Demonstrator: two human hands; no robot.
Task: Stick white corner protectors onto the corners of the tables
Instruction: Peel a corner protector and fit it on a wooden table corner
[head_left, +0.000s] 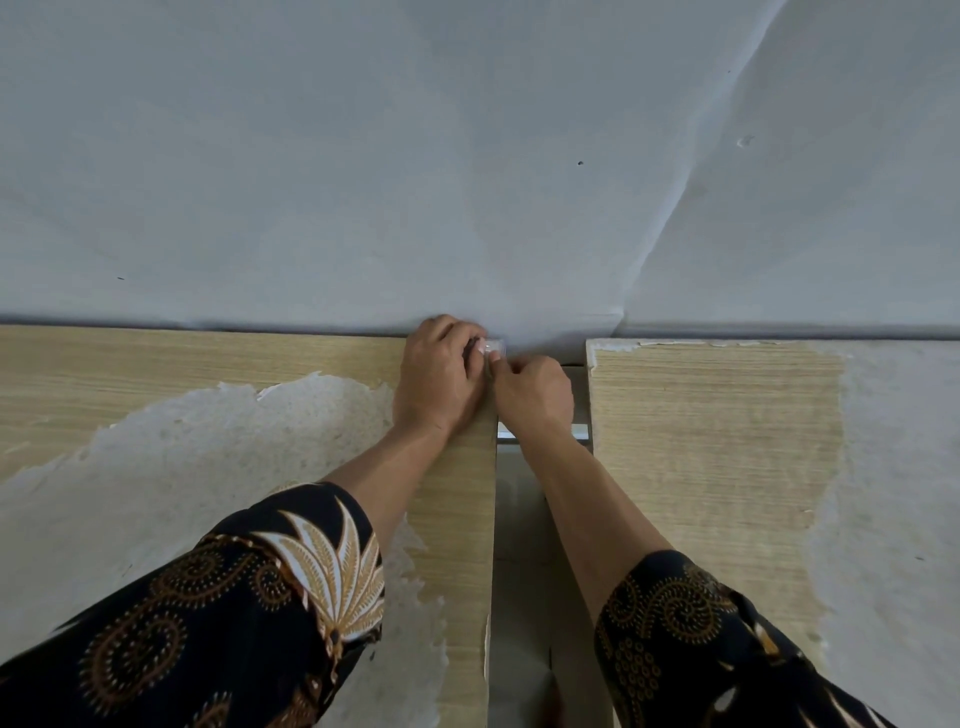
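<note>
Hands are both at the far right corner of the left table (457, 499), right up against the wall (467, 156). Left hand (439, 376) is curled over the corner, fingers closed round the corner protector (491, 346); only a small clear-whitish bit of it shows past the knuckles. Right hand (532, 397) is loosely fisted in the gap between the two tables, thumb and forefinger pinched at the table edge just under the protector. Can't tell if it's pinching the protector itself, a backing strip, or only the edge. Right table (717, 441) sits just beside, far corner bare, no protector visible on it. Risks, as I read it: the corner is jammed close to the wall, so there's little room to seat the piece square and it could go on skewed. The left table's top has big patches of peeled, rough surface; if that reaches the corner, the adhesive may not bond. Fingers touching the sticky face would also weaken it.
</note>
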